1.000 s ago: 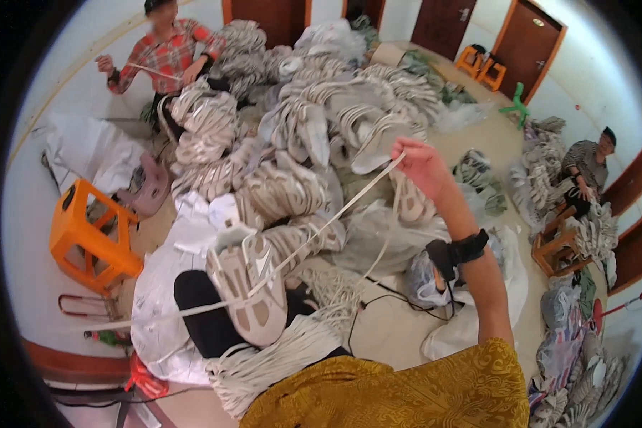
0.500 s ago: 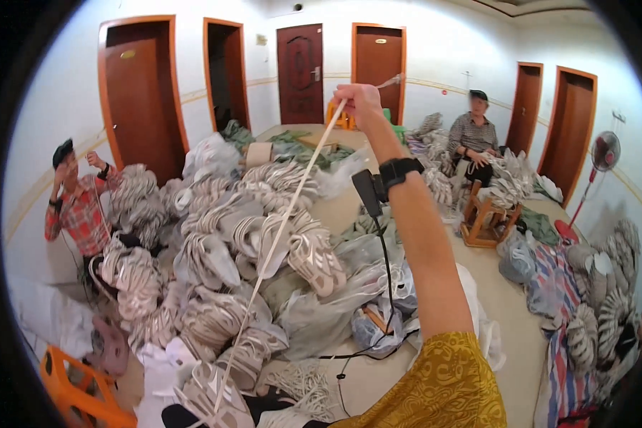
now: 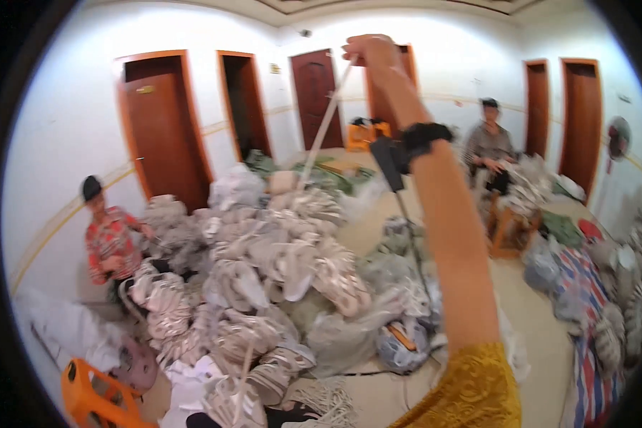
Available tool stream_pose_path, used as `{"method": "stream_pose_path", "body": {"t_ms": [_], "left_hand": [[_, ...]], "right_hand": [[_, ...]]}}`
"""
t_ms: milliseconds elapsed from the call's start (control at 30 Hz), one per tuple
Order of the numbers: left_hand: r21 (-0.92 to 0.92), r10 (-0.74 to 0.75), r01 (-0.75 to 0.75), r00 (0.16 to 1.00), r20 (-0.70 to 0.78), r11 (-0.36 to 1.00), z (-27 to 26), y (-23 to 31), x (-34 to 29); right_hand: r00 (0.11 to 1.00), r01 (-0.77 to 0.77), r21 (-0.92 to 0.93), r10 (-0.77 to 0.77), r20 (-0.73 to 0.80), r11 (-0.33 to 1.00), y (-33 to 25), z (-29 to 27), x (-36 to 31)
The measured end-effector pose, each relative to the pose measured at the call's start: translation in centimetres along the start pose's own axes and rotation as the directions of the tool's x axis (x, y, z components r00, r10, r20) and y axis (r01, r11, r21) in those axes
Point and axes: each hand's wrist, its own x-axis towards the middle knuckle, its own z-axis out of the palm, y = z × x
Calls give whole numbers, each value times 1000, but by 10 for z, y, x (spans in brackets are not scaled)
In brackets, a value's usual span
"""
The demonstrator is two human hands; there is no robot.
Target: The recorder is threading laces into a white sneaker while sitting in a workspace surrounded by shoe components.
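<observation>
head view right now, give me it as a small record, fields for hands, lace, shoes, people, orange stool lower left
right hand: raised high, grip closed on a pale lace
left hand: not in view
lace: slants down toward a pale shoe at the lower edge; blurred midway
shoes: large heap, centre to left
people: person in red checked shirt, left; person in grey top, right
orange stool: cut off by lower edge

Wide head-height view, ahead and downward

In right hand (image 3: 372, 50), lace (image 3: 326, 125); beyond, shoe heap (image 3: 292, 260), doors (image 3: 165, 121) behind. At left, person (image 3: 109, 242); nearer, stool (image 3: 85, 403). At right, another person (image 3: 489, 143) behind second stool (image 3: 515, 221), shoes (image 3: 531, 183) on top; nearer, sheet (image 3: 578, 274); farther right, fan (image 3: 619, 138).
</observation>
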Motion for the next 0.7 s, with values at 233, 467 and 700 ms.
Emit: {"method": "stream_pose_path", "body": {"t_ms": [233,467,700], "left_hand": [[431,162,-71,970,-180,900,-87,157,-40],[575,265,157,770,-580,803,-120,274,-12],[569,288,72,806,-517,819,-96,277,19]], "right_hand": [[936,238,-110,-197,293,965,-108,118,11],[934,258,230,-303,190,939,-178,152,6],[826,506,178,-533,182,844,-211,214,11]]}}
